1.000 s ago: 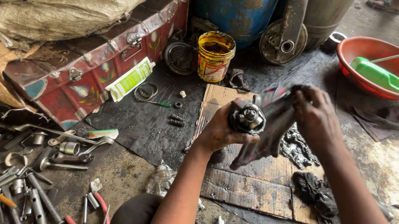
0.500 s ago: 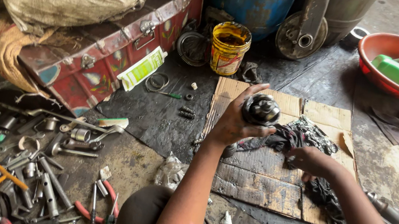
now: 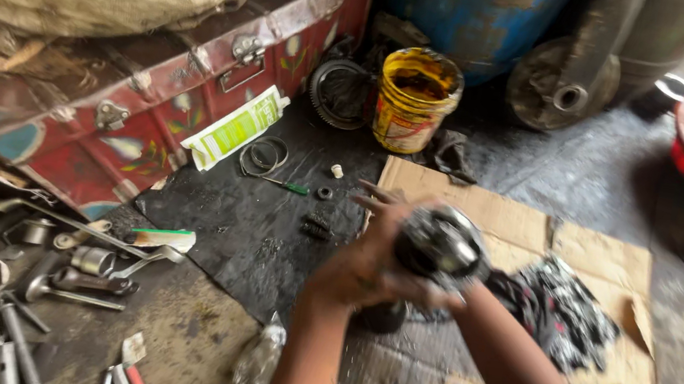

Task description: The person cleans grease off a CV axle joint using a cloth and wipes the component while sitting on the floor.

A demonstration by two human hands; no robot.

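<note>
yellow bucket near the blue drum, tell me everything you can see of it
The yellow bucket is a small, round plastic pail, open with no lid. Dark grease smears its rim and sides, and dark matter fills the inside. It stands upright on the black floor beside the blue drum, next to a dark ring-shaped part. Neither hand touches it.

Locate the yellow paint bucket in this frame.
In the head view the yellow bucket stands upper centre on the dark floor, in front of the blue drum, just right of a black ring-shaped part and behind the cardboard sheet.

Oily concrete floor (image 3: 632, 186), red trunk (image 3: 192, 106), blue drum (image 3: 478, 9)
</note>
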